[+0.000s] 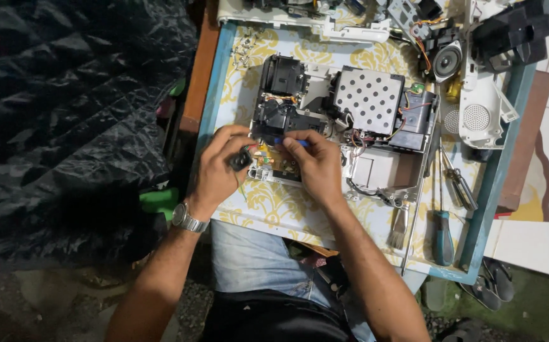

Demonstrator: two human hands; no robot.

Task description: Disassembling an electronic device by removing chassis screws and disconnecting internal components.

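The left hand [217, 168] pinches a small black part [240, 158] at the front-left corner of the opened device [344, 126], fingers curled tight round it; the right hand [315, 166], just beside it, grips a thin blue-handled tool [290, 142] with its tip hidden over the yellow board [273, 161]. The part looks light, rigid and easily dropped — best held by its edges — while the board and wires [356, 142] behind seem fragile.

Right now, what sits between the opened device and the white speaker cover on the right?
In the head view: pliers and a teal-handled screwdriver on the patterned tabletop, between the opened device and white speaker cover.
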